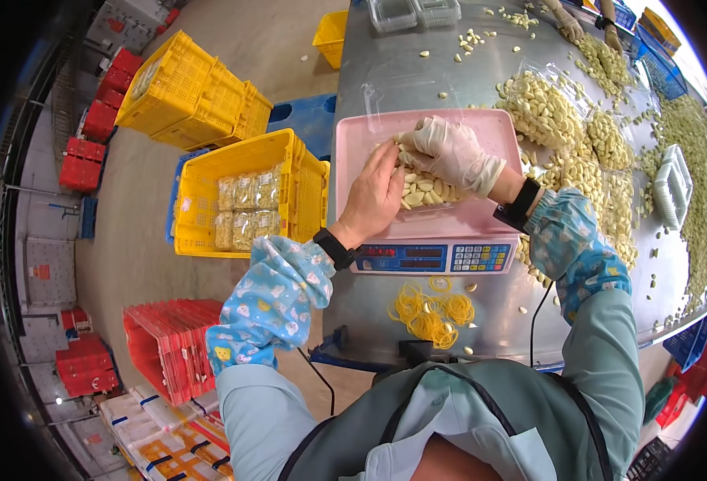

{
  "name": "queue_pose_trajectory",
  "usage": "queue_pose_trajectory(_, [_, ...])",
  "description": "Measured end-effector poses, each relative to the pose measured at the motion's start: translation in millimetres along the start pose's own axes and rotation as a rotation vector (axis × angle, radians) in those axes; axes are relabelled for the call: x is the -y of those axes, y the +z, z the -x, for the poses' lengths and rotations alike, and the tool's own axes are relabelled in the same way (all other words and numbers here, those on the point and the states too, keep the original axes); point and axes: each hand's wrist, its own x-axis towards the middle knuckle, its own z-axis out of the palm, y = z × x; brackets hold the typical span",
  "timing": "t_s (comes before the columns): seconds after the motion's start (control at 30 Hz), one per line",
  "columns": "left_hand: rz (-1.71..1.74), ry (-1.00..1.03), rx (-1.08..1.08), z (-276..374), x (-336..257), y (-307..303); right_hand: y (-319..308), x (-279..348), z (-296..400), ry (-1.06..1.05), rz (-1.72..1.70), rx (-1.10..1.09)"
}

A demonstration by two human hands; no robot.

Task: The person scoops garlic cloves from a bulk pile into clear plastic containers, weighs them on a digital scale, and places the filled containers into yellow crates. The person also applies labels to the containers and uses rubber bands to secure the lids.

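Note:
Garlic cloves fill a clear plastic container on the pink tray of a digital scale. Bare and with fingers extended, my left hand rests along the container's left side, touching the cloves. My right hand, in a whitish glove, bends over the far part of the pile with curled fingers. Those fingertips meet the left ones, and what lies under them is hidden. The container's clear lid stands open on the far side.
Heaped peeled garlic and a stack of clear containers lie to the right. Yellow rubber bands sit before the scale. Left of the steel table, a yellow crate holds packed boxes. Another person's hands work at the far right.

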Motion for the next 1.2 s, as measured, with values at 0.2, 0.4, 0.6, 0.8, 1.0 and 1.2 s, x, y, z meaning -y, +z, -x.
queue_pose_trajectory(0.2, [0.121,-0.094,0.019,-7.0,2.9,-10.4,-1.2,-4.3,-7.7,0.149,-0.235,-0.08])
queue_pose_trajectory(0.4, [0.166,-0.179,0.018,-6.2,9.2,-33.2,-68.6,22.4,13.9,0.75,-0.79,-0.158])
queue_pose_trajectory(0.6, [0.246,-0.491,0.187,-15.9,45.2,-81.9,-105.9,-32.2,143.2,1.032,-0.554,-0.33])
queue_pose_trajectory(0.8, [0.444,-0.682,0.305,-43.1,42.9,-96.0,-111.4,-85.8,216.0,0.696,0.086,-0.324])
queue_pose_trajectory(1.0, [0.386,-0.763,0.265,-67.9,60.6,-69.5,-113.8,-60.2,183.3,0.96,-0.367,-0.505])
queue_pose_trajectory(1.2, [0.389,-0.801,0.184,-71.5,69.0,-49.9,-82.0,10.9,101.7,0.44,-0.111,-0.13])
